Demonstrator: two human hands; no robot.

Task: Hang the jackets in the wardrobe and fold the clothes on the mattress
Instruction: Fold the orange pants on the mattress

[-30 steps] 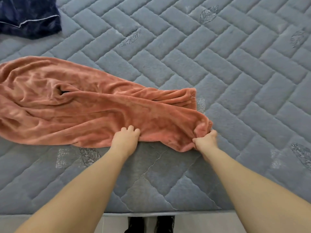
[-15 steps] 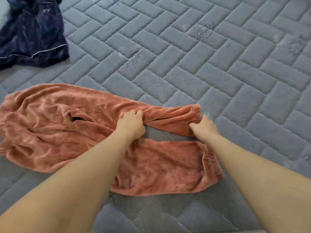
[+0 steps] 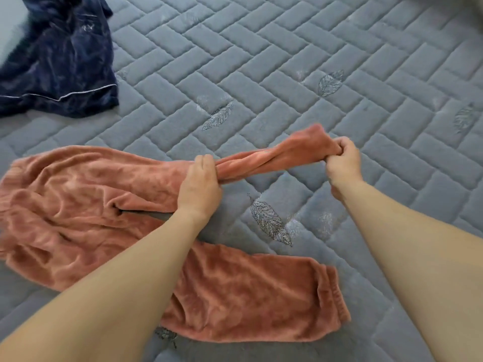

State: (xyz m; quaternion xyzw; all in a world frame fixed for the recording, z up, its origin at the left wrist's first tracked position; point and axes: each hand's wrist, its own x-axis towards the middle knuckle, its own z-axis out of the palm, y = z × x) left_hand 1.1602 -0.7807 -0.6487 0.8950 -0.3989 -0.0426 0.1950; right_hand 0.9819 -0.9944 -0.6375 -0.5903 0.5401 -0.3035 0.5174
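My left hand and right hand each clench the far leg of the rust fleece trousers sprawled on the mattress, and I'd pull it taut, untwist it, then lay it flat over the near leg.

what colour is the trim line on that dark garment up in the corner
White piping along the hem of the navy garment, clearest in the head view.

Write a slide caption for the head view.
Both hands grip one leg of orange fleece trousers on a grey mattress.
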